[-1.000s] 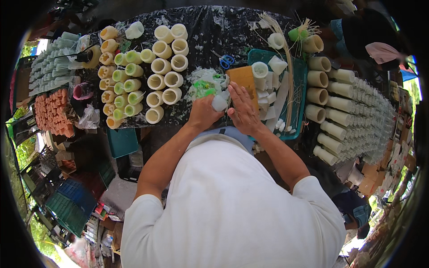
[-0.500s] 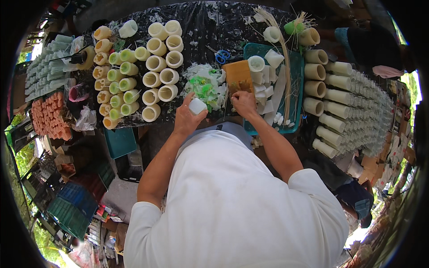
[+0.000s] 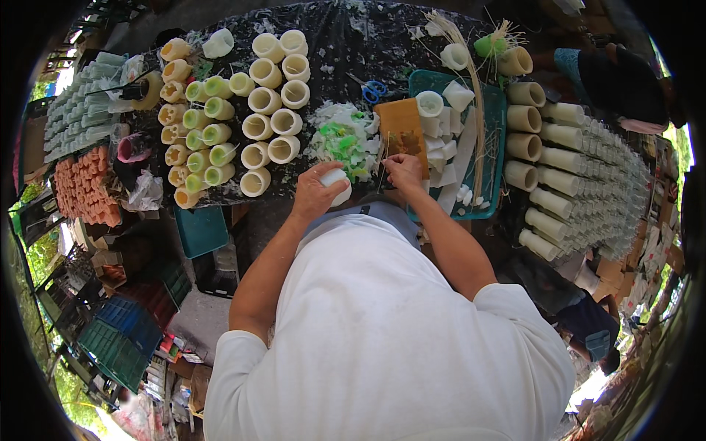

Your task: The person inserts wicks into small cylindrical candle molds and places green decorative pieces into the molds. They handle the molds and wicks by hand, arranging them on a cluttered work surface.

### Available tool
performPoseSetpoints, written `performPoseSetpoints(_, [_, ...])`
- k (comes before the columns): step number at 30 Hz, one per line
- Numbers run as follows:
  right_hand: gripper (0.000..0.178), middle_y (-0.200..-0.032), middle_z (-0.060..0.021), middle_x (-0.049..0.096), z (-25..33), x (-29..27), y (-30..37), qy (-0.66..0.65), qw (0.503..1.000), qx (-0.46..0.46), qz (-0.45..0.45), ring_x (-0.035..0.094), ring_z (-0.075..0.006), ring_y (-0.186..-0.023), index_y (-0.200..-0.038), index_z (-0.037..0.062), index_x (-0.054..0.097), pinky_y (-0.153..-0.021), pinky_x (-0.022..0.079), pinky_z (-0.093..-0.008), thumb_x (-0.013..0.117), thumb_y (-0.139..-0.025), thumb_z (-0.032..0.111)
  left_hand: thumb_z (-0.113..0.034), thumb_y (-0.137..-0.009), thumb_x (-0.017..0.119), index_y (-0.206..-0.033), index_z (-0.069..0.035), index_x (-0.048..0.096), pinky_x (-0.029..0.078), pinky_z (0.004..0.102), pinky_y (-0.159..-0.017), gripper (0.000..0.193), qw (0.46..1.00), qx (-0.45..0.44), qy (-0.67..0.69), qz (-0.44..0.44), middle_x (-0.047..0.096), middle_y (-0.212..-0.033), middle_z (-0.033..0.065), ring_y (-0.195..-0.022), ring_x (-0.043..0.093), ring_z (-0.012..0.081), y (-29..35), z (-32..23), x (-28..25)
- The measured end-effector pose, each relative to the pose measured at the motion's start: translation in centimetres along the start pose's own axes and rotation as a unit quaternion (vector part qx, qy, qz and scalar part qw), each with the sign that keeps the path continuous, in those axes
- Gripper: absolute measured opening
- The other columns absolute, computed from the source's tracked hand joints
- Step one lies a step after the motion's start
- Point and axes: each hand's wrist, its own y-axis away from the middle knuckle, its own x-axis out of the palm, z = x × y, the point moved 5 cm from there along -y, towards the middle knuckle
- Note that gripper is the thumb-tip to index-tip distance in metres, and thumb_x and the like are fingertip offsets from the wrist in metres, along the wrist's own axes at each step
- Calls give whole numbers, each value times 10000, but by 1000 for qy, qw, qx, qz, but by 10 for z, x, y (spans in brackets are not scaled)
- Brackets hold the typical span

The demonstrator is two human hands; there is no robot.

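Observation:
My left hand (image 3: 314,192) is closed round a small white wax-like block (image 3: 334,178) with rounded edges, above the near edge of the black-covered table. Close by, my right hand (image 3: 404,173) pinches a thin, thread-like strand or rod (image 3: 382,167); it is too fine to tell which. White and green shavings (image 3: 342,140) are heaped just beyond my hands. Beside my right hand lies a flat orange-brown board (image 3: 401,125). At its right, a teal tray (image 3: 494,132) holds white blocks (image 3: 435,134) and a pale strip.
Hollow cream cups (image 3: 256,126) and yellow-green cups (image 3: 218,132) stand in rows on the left. Blue-handled scissors (image 3: 373,91) lie beyond the shavings. More cream cups (image 3: 523,120) and many glass-like pieces (image 3: 610,176) fill the right. Another person (image 3: 588,323) is at the lower right.
My left hand has turned the white block, so its flat face no longer points up. My right hand stays beside the board, still pinching. The whole view has shifted slightly.

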Motion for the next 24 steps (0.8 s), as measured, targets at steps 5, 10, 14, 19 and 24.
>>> performPoseSetpoints(5, [65, -793, -8, 666, 57, -13, 41, -242, 961, -32, 132, 584, -80, -599, -978, 47, 676, -515, 477, -236, 716, -976, 99, -178, -810, 813, -1116, -55, 796, 567, 324, -857, 330, 988, 53, -110, 99, 709, -1152, 127, -949, 709, 220, -12, -30, 6])
performPoseSetpoints(10, [70, -818, -30, 691, 105, -27, 59, -350, 925, -52, 136, 609, -92, -623, -995, 53, 672, -542, 510, -250, 709, -987, 111, -222, -800, 848, -1052, -80, 820, 549, 340, -885, 290, 956, 133, -220, 140, 681, -1167, 139, -1011, 689, 254, -13, -53, 2])
performPoseSetpoints(14, [80, -832, -36, 695, 108, -20, 55, -345, 926, -59, 142, 618, -94, -642, -1005, 52, 669, -553, 513, -251, 699, -998, 125, -301, -842, 855, -1009, -73, 824, 538, 356, -886, 284, 969, 51, -175, 169, 689, -1142, 135, -1016, 680, 263, -15, -59, 2])
performPoseSetpoints(19, [112, -854, -32, 698, 88, 0, 49, -336, 928, -63, 144, 628, -88, -663, -1014, 53, 665, -575, 517, -248, 715, -995, 152, -304, -900, 815, -976, -54, 820, 535, 345, -852, 261, 978, 98, -147, 114, 700, -1121, 122, -985, 684, 259, -17, -50, 9])
performPoseSetpoints(24, [164, -856, -20, 688, 81, 10, 52, -305, 927, -76, 206, 636, -83, -685, -1025, 51, 672, -594, 519, -242, 740, -987, 195, -268, -925, 786, -967, -28, 804, 531, 344, -823, 244, 979, 43, -150, 129, 711, -1111, 134, -928, 688, 265, -15, -48, 9])
